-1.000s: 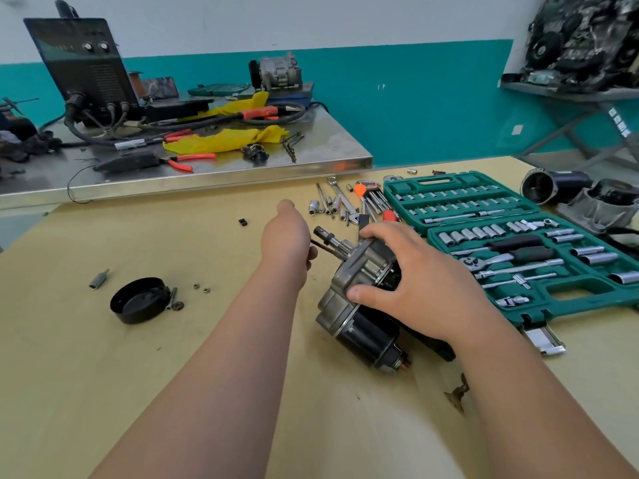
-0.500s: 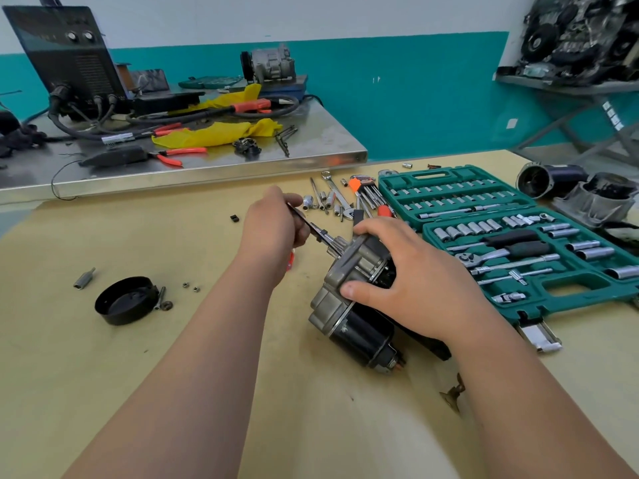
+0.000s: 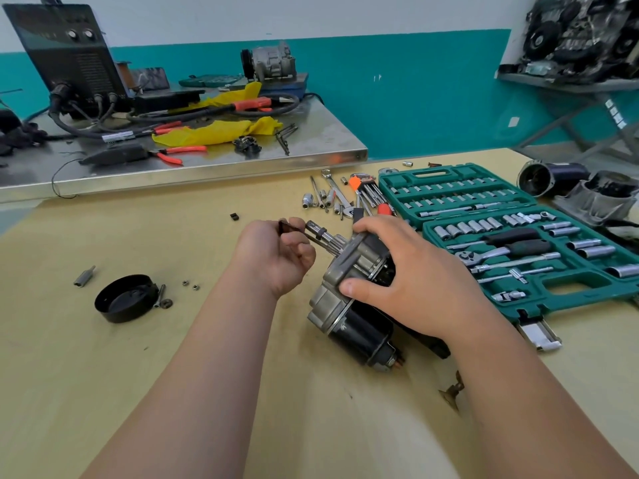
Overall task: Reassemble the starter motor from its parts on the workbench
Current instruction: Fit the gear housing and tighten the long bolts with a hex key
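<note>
The starter motor lies tilted on the workbench, its grey housing up and its black solenoid body toward me. My right hand grips the grey housing from the right, thumb on its near face. The motor's steel shaft sticks out to the upper left. My left hand pinches a thin dark tool that reaches to the shaft. A black round cap lies at the left with a bolt and small nuts beside it.
A green socket set case lies open at the right. Loose sockets, a wrench and hex keys lie behind the motor. More starter parts sit at the far right. A metal table with tools stands behind.
My left hand has gone from resting beside the shaft to holding a thin dark tool up at the shaft's end. My right hand keeps its grip on the housing.
</note>
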{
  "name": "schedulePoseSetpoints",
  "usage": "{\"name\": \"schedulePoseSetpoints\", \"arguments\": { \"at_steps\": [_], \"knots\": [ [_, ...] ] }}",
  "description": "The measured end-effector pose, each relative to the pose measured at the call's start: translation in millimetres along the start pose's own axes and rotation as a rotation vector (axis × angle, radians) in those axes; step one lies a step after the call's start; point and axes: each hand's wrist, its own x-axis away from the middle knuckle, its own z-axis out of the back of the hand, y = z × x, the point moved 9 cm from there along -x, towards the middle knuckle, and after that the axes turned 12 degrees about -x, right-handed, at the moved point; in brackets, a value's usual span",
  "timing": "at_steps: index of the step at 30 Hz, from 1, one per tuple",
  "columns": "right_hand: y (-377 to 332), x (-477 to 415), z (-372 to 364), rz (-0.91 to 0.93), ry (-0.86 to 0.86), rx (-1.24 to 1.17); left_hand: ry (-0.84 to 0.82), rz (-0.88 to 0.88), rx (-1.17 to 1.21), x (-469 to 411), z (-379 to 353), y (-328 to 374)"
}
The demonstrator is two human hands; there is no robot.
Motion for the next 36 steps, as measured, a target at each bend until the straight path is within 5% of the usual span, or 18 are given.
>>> {"name": "schedulePoseSetpoints", "arguments": {
  "at_steps": [5, 10, 18, 22, 25, 28, 36],
  "knots": [
    [0.5, 0.3, -0.7, 0.005, -0.006, 0.008, 0.276, -0.189, -0.557, 1.0, 4.8, 27.5],
    [0.7, 0.4, -0.7, 0.003, -0.007, -0.001, 0.463, -0.454, -1.544, 7.4, -2.3, 57.4],
    [0.3, 0.2, -0.4, 0.008, -0.008, 0.004, 0.602, -0.659, -2.007, 21.3, -46.0, 81.2],
    [0.2, 0.4, -0.4, 0.011, -0.005, -0.002, 0.575, -0.836, -1.451, 36.5, -37.8, 78.0],
    [0.7, 0.2, -0.8, 0.010, -0.002, 0.002, 0.497, -0.538, -0.698, 22.0, 0.3, 56.0],
    [1.2, -0.1, -1.2, 0.012, -0.005, 0.001, 0.259, -0.364, -0.216, 8.6, 1.3, 32.4],
    [1.5, 0.2, -0.7, 0.014, 0.003, -0.006, 0.046, -0.280, 0.271, 5.0, -7.1, 18.3]
  ]
}}
